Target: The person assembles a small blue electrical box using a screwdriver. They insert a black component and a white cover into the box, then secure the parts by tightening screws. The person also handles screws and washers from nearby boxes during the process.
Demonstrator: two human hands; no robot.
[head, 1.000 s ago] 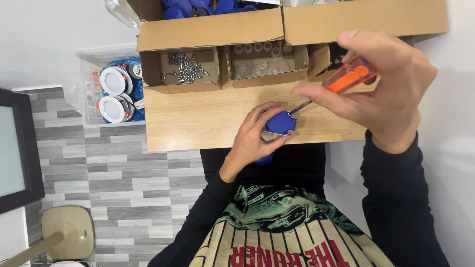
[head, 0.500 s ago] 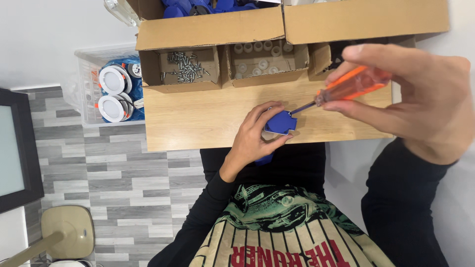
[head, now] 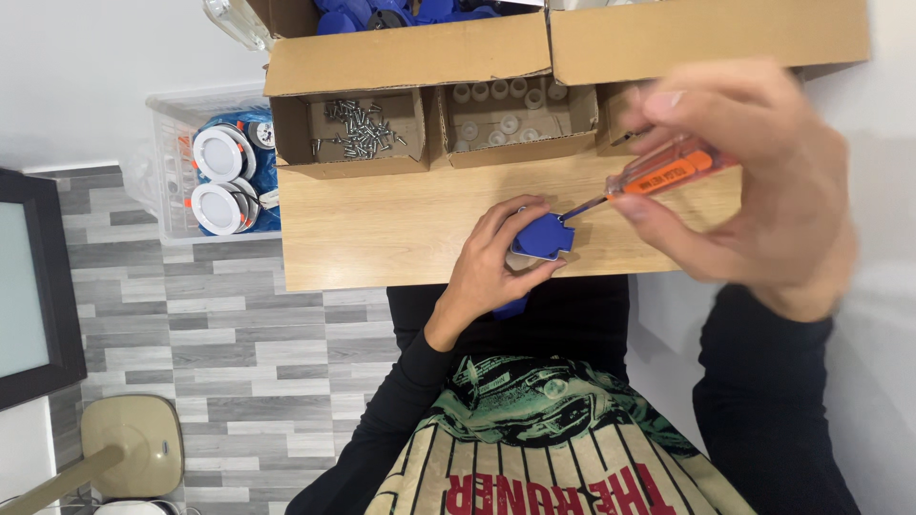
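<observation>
Right hand [head: 763, 191]: blurred, outline soft. Blue plastic part [head: 542, 236]: largely covered by the left hand [head: 491, 272]; its underside is not seen. Screwdriver [head: 658, 176] tip: too small to be told. Blue items [head: 401, 11] in the rear carton: cut off by the upper edge (kind undetermined).

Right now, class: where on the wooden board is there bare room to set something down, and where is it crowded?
The wooden board is bare on its left part, between the screw box and the near edge. The right part is crowded: left hand with blue part, right hand with screwdriver.
</observation>
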